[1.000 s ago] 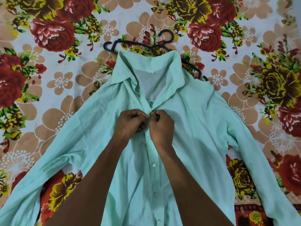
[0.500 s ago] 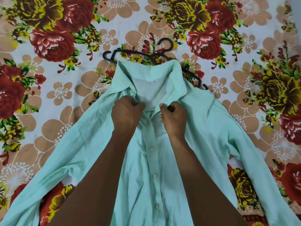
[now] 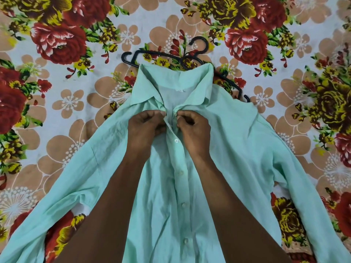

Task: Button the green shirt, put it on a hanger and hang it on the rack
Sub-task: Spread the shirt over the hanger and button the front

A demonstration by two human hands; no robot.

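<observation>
A pale green shirt (image 3: 237, 158) lies face up on a flowered bedsheet (image 3: 66, 114), sleeves spread to both sides. Several white buttons run down its closed front placket. My left hand (image 3: 146, 128) pinches the left edge of the placket just under the collar. My right hand (image 3: 193, 128) pinches the right edge there, fingertips close together at the topmost button. A black plastic hanger (image 3: 163, 56) lies flat on the sheet beyond the collar, partly hidden under the shirt's shoulder.
The flowered sheet fills the whole view around the shirt. No rack is in sight. The hanger's right end (image 3: 245, 97) sticks out past the shirt's right shoulder.
Both hands moved up the placket from a lower button to the collar, then drew together at the top button. The shirt's neck opening has narrowed.
</observation>
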